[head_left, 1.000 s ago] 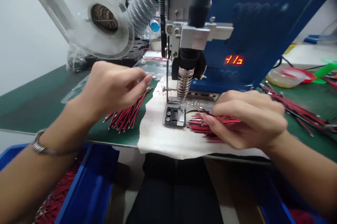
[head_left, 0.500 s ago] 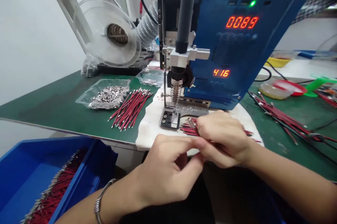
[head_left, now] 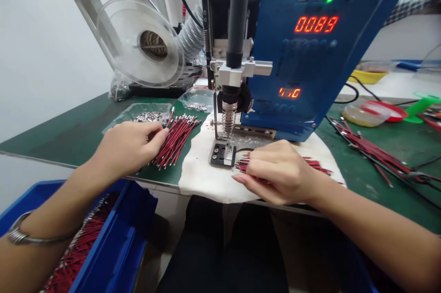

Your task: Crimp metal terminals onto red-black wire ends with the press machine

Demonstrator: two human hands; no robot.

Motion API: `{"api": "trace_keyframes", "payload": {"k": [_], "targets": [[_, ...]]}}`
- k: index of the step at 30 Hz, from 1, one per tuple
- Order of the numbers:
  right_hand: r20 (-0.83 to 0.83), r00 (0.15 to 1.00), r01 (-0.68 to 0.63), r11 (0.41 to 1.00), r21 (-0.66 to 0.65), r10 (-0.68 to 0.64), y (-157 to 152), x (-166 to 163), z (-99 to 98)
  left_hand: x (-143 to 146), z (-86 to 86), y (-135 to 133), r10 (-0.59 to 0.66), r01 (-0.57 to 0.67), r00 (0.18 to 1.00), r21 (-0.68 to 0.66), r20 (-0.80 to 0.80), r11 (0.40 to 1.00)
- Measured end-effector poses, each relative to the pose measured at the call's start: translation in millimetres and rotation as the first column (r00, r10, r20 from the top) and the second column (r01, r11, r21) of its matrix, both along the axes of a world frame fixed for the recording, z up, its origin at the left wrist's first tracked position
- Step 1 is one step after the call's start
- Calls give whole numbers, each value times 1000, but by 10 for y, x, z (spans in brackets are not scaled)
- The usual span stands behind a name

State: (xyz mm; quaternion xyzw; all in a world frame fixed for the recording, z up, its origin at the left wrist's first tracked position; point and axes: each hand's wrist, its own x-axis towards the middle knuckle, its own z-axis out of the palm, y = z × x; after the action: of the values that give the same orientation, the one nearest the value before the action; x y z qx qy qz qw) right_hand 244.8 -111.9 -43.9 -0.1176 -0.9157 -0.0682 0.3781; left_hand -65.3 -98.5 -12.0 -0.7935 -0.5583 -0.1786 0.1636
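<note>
Left hand point(head_left: 129, 146) has swung out to the bundle of thin red wires point(head_left: 175, 139) on the green worktop point(head_left: 69, 139), pinching one; right hand point(head_left: 279, 171) curls closed on a second red-wire pile point(head_left: 317, 164). Light, bendy; grip mid-insulation.

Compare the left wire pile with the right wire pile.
The left pile lies on the green mat; the right pile lies on the white cloth. The left pile runs diagonally and shows mostly uncovered, the left hand pinching its edge; the right pile runs sideways, largely under the right hand. Both are thin red wires.
</note>
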Motion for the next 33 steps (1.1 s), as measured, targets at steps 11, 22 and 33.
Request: {"api": "trace_keyframes", "payload": {"k": [11,22,33], "targets": [[27,999,18,999,36,-19,21,-7,-1,-25,-71,81,120,-120,947,20,-299,993],[42,999,1,1000,-6,0,24,-5,-34,198,-64,113,345,-399,835,-39,-429,916],[70,997,16,999,46,-19,-17,2,-1,122,-128,240,337,-390,831,-32,-442,920]]}}
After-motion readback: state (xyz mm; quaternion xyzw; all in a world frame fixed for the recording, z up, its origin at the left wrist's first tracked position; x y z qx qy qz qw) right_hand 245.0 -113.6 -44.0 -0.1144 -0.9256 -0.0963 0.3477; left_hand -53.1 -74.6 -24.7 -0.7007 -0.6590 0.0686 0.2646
